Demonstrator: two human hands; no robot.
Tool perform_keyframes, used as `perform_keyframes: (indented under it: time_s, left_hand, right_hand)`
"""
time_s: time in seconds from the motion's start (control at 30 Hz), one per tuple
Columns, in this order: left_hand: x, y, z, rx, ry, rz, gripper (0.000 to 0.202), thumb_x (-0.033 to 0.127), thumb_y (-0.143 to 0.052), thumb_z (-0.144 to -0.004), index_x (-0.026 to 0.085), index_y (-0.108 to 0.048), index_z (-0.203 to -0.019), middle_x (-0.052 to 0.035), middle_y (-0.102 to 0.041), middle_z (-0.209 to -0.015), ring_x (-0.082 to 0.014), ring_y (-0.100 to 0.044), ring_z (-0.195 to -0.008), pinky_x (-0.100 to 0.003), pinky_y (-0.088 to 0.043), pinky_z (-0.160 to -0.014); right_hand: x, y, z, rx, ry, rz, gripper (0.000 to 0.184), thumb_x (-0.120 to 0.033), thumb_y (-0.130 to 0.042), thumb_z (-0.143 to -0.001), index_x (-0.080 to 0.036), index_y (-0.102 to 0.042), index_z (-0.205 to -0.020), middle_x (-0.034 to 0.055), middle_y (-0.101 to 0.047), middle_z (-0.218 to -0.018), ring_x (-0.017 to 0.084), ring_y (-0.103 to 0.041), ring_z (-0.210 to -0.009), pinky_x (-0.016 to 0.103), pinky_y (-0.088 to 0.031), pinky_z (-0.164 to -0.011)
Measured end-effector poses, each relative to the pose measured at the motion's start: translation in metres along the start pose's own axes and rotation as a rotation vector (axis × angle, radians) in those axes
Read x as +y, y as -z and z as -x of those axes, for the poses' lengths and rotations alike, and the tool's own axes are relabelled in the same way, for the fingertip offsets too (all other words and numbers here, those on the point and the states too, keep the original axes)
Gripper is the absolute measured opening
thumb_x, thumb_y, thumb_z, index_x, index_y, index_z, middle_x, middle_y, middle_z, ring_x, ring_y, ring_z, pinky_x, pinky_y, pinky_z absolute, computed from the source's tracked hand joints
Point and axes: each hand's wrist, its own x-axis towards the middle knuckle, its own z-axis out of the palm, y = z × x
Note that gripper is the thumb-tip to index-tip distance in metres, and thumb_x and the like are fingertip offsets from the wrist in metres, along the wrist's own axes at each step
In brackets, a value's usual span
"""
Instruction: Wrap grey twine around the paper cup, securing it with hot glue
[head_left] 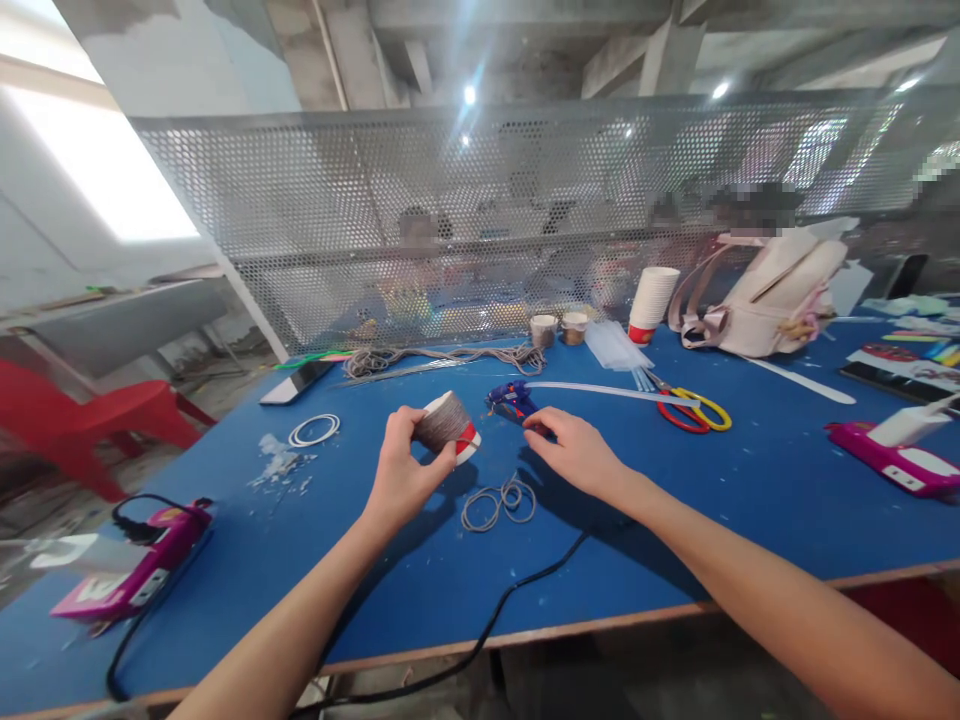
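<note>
My left hand [409, 465] is closed round a paper cup [444, 422], tilted on its side above the table. Grey cord is wound around most of the cup, leaving a red and white band bare at one end. To its right, a blue hot glue gun [513, 397] points its nozzle left, a long clear glue stick [600, 389] near its back. My right hand [574, 450] has its fingers curled at the gun's handle, partly hiding it. Loose loops of grey cord [499, 505] lie on the blue table [420, 580] below the hands.
Scissors [694, 408], stacked cups [654, 300] and a backpack [780, 290] are at the right. Further cord [450, 357] lies along the perforated screen [315, 220]. Pink power strips [142, 570] sit at both sides; a black cable [510, 595] crosses the front edge.
</note>
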Motion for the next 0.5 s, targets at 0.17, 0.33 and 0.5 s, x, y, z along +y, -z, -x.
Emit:
perform_keyframes:
  time_s: [0.17,0.33,0.5]
  left_hand:
    - [-0.001,-0.006,-0.003,-0.013,0.022,0.000,0.021,0.027,-0.057,-0.069,0.021,-0.046,-0.086,-0.0002,-0.046,-0.081,-0.0165,-0.045,-0.073,-0.031,-0.040,-0.066]
    - [0.004,-0.009,-0.002,-0.052,0.039,-0.014,0.021,0.023,-0.056,-0.069,0.021,-0.045,-0.087,-0.0002,-0.047,-0.081,-0.0167,-0.045,-0.075,-0.031,-0.040,-0.069]
    - [-0.004,-0.001,-0.001,-0.078,0.045,-0.044,0.020,0.021,-0.057,-0.068,0.021,-0.045,-0.083,0.0004,-0.046,-0.079,-0.0164,-0.044,-0.074,-0.030,-0.039,-0.067]
  right_hand:
    - [0.033,0.003,-0.017,-0.040,-0.092,0.130,0.026,-0.032,-0.055,-0.084,-0.020,-0.061,-0.105,0.0078,-0.064,-0.114,0.023,-0.059,-0.105,0.035,-0.044,-0.090]
    - [0.043,0.002,-0.036,-0.125,-0.148,0.184,0.042,-0.040,-0.055,-0.082,-0.016,-0.055,-0.117,0.0113,-0.063,-0.117,0.023,-0.062,-0.105,0.033,-0.047,-0.088]
    - [0.033,0.015,-0.016,-0.134,-0.084,0.346,0.029,-0.038,-0.052,-0.084,-0.016,-0.062,-0.101,0.0132,-0.066,-0.111,0.029,-0.060,-0.107,0.041,-0.044,-0.091]
